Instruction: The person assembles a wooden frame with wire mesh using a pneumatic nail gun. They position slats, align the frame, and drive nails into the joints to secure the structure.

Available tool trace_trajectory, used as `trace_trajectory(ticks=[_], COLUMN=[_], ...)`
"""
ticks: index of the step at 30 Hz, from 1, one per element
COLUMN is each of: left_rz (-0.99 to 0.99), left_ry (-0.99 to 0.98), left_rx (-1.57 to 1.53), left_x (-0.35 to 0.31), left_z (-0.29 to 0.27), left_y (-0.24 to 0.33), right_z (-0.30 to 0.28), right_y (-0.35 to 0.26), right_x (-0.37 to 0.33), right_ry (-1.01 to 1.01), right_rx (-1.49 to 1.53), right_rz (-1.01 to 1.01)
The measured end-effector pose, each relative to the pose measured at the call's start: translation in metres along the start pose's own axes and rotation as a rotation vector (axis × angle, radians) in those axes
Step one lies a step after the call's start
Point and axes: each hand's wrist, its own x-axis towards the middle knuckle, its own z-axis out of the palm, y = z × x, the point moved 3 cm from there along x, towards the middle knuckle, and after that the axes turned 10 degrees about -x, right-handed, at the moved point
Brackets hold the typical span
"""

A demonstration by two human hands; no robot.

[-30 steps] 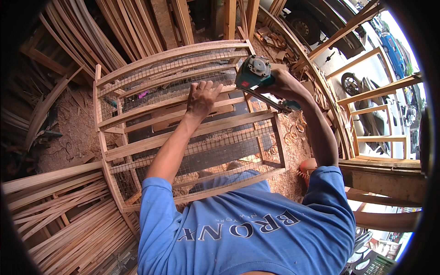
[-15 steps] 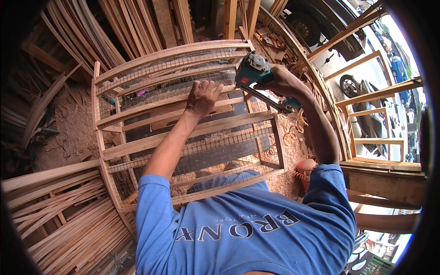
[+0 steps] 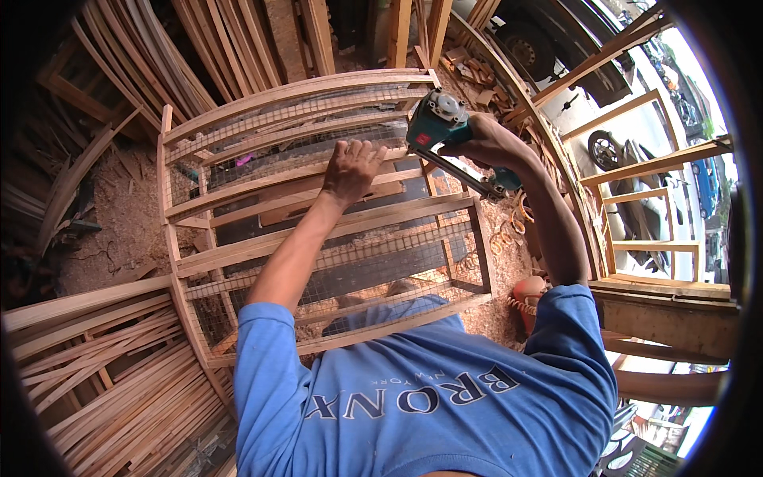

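In front of me stands a long slatted wooden frame [image 3: 397,214] with wire mesh [image 3: 381,245] stretched across parts of it. My left hand [image 3: 351,171] rests on one of its middle slats [image 3: 262,189], with the fingers curled over the wood. My right hand [image 3: 497,143] is closed round the handle of a teal and black nail gun [image 3: 437,119]. The gun's nose is at the right end of that slat, and its long magazine slopes down to the right. Whether the nose touches the wood, I cannot tell.
Thin wood strips [image 3: 111,381] lie piled at the left, and long boards [image 3: 230,48] lean at the back. A coiled orange air hose [image 3: 505,238] and an orange container [image 3: 528,298] are right of the frame. Sawdust [image 3: 103,238] covers the floor. A motorcycle [image 3: 636,183] stands beyond wooden framing.
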Motion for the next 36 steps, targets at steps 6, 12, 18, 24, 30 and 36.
trace_trajectory(ticks=[6,12,18,24,30,36], left_rz=[-0.019,-0.027,-0.092,-0.269,-0.316,-0.351], left_ry=[-0.064,-0.088,-0.143,-0.092,-0.048,0.001], left_rx=[-0.013,-0.033,-0.134,-0.193,-0.161,-0.166], left_x=[-0.001,-0.002,-0.009,-0.057,-0.086,-0.093], left_z=[0.002,0.002,-0.014,-0.072,-0.087,-0.079], left_y=[0.001,0.001,-0.009,-0.053,-0.074,-0.070], right_z=[-0.006,-0.024,-0.023,-0.008,0.002,0.011], right_y=[-0.004,0.002,-0.012,-0.038,-0.070,-0.093], right_x=[-0.004,-0.032,-0.039,-0.033,-0.018,-0.015], right_ry=[0.012,0.071,0.135,0.071,0.036,0.033], right_rx=[0.052,0.041,-0.006,-0.015,0.002,-0.011], right_rz=[0.018,0.111,0.014,0.038,0.006,-0.039])
